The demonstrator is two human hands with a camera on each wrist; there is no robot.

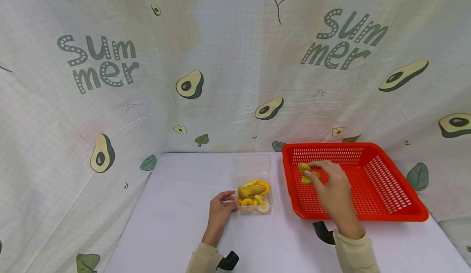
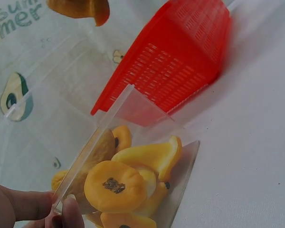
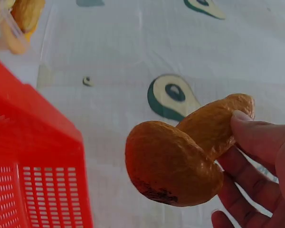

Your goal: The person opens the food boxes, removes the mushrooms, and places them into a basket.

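Note:
My left hand pinches the near left wall of a clear plastic box, thumb on one side and fingers on the other. Yellow and brown moulded food-like pieces fill the box, among them a rounded yellow one with a dark speckled patch and a curved yellow one. Over the left part of the red basket, my right hand holds a brownish-yellow lobed piece between thumb and fingers. One rounded end of this piece is darkened. Its exact kind is unclear.
The red perforated basket stands on the white table, right of the box. The box's clear lid stands raised at its back. Behind the table hangs a printed cloth with avocado shapes.

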